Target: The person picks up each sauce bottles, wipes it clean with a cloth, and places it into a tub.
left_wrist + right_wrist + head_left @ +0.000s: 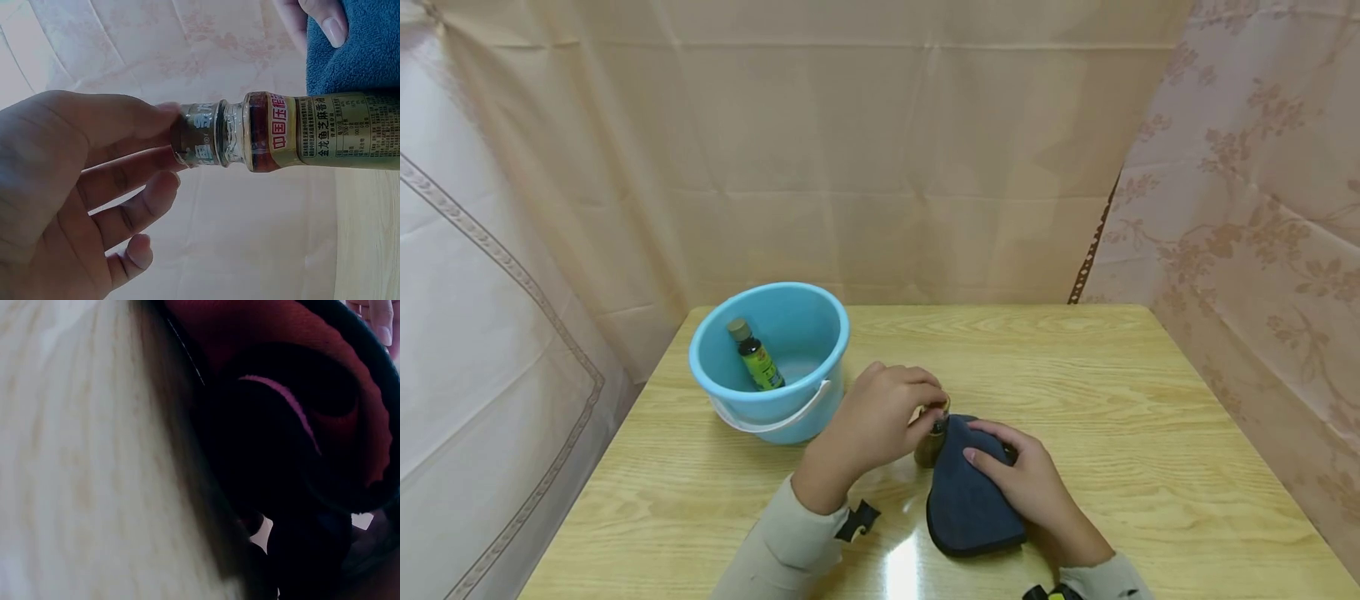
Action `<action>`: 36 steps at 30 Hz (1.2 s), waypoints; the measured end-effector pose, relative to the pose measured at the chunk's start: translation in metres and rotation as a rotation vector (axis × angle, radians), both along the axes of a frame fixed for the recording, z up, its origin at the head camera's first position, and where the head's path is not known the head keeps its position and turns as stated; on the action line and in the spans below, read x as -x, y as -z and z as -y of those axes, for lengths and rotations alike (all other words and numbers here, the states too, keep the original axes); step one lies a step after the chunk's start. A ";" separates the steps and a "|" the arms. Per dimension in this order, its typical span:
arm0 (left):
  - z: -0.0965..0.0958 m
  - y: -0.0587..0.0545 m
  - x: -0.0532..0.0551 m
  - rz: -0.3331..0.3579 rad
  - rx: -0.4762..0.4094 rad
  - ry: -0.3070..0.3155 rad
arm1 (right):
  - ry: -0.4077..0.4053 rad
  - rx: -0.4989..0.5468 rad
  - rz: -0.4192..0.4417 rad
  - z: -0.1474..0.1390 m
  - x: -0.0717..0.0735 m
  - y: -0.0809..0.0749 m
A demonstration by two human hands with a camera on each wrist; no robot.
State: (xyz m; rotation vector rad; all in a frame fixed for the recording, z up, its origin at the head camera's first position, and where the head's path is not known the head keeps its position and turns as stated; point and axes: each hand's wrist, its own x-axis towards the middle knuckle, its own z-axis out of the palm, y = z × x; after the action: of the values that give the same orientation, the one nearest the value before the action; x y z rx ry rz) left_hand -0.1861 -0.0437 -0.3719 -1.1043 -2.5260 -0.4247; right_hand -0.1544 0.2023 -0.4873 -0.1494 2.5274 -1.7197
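My left hand (887, 414) pinches the brown cap of a glass sesame oil bottle (269, 131) between thumb and index finger; the other fingers curl loosely below. In the head view only a little of the bottle shows, behind that hand. Against the bottle's right side is a dark blue soft fabric piece (973, 496) with a black edge; its exact kind is unclear. My right hand (1028, 477) grips this fabric, thumb on top and fingers along the far side. The dim right wrist view shows the fabric piece's reddish inside (250, 325), with much of it in shadow.
A light blue bucket (700, 367) with a white handle (782, 423) stands at the table's back left. Inside it leans a dark bottle (760, 365) with a green label and tan cap. Cloth curtains (880, 167) hang behind the wooden table (1112, 375) and at both sides.
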 end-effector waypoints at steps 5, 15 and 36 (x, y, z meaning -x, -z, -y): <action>0.001 0.001 0.001 -0.072 -0.031 -0.032 | -0.004 -0.004 -0.006 0.000 0.001 0.001; 0.000 0.003 0.000 -0.060 -0.019 -0.069 | -0.024 0.042 0.011 0.001 0.002 0.001; -0.002 -0.001 -0.003 0.074 -0.021 -0.012 | 0.009 0.250 -0.172 0.001 -0.006 -0.010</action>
State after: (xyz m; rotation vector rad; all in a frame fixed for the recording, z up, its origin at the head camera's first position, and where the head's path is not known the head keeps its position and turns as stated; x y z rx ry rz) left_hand -0.1834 -0.0416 -0.3708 -1.0846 -2.5843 -0.4959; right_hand -0.1480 0.2008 -0.4769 -0.3140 2.4148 -2.1072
